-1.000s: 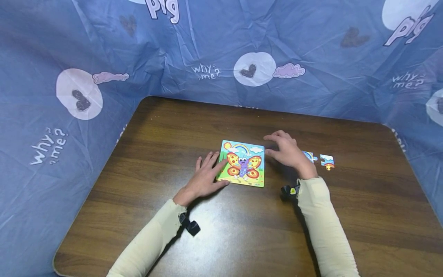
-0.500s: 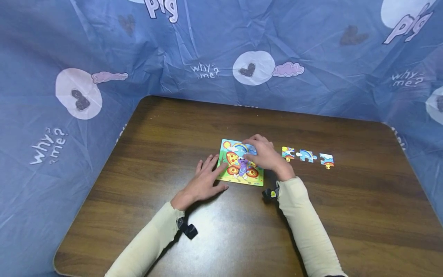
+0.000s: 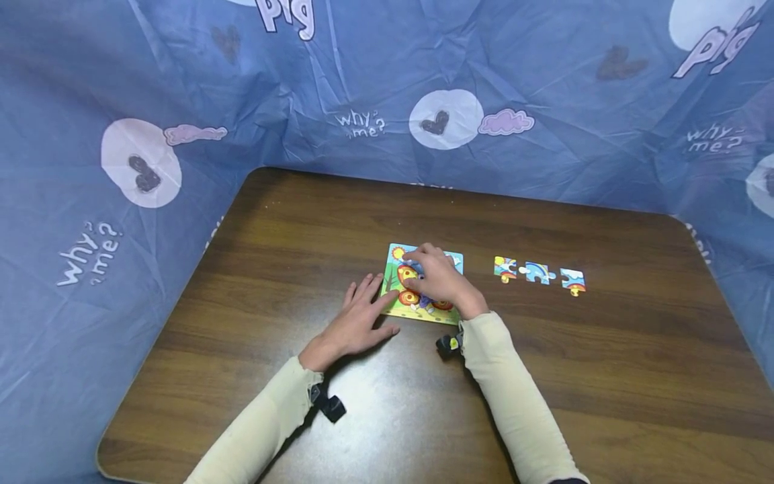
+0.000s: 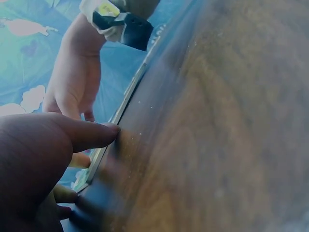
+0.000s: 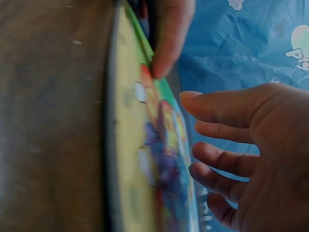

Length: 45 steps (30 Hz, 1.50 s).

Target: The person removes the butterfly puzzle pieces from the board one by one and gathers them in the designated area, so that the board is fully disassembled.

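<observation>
A square butterfly puzzle board (image 3: 417, 314) lies flat near the middle of the table. My left hand (image 3: 351, 327) rests at its left side, fingers stretched out, the index finger reaching over the board's edge. Above the butterfly picture is my right hand (image 3: 444, 281), which hides the middle and upper part of the board in the head view. In the right wrist view its fingers (image 5: 227, 104) are loosely bent and apart, with nothing between them, facing the picture.
To the right of the board, three loose jigsaw pieces lie in a row: one with yellow and red (image 3: 504, 266), one with a rainbow (image 3: 537, 272) and one with a cloud (image 3: 572, 280). A blue printed cloth (image 3: 387, 87) hangs behind the brown wooden table (image 3: 302, 235).
My right hand has moved left from beside the board to over its picture, uncovering the leftmost loose jigsaw piece. The left hand has stayed at the board's left edge.
</observation>
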### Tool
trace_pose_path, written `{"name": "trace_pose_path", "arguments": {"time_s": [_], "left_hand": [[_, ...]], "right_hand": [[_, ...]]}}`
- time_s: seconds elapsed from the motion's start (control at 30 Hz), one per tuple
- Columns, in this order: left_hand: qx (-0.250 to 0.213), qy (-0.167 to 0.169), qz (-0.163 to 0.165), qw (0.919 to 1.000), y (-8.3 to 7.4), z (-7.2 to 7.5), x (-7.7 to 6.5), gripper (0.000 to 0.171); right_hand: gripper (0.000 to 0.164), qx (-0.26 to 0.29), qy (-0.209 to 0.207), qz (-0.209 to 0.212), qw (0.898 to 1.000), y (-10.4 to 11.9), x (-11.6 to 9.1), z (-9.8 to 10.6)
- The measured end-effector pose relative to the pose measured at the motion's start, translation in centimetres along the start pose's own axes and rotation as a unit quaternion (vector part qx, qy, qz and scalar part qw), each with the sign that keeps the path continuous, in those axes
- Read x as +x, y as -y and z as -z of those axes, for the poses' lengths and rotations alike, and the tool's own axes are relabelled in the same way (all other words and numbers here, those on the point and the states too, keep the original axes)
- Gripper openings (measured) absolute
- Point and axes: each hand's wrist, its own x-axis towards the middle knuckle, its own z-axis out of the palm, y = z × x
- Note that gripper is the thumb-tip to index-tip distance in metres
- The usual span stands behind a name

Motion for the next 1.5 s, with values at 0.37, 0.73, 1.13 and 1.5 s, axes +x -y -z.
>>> {"name": "trace_pose_path", "arguments": {"time_s": [0.37,0.73,1.13,1.5], "left_hand": [[0.008,-0.010,0.000,0.9999,0.4,-0.5,0.1,0.065],[0.021,-0.032,-0.003,0.9993,0.3,-0.8,0.2,0.060],[0.020,-0.042,-0.004,0.9989,0.4,-1.1,0.2,0.050],[0.019,-0.047,-0.003,0.9987,0.3,-1.1,0.2,0.051]], "right_hand": [[0.055,-0.013,-0.018,-0.007,1.000,-0.2,-0.2,-1.5],[0.036,0.001,-0.052,-0.002,0.999,-0.3,0.0,-2.4],[0.052,-0.021,-0.043,-0.009,0.999,0.1,-0.3,-2.6],[0.050,-0.005,-0.047,-0.010,0.999,0.1,-0.2,-2.8]]}}
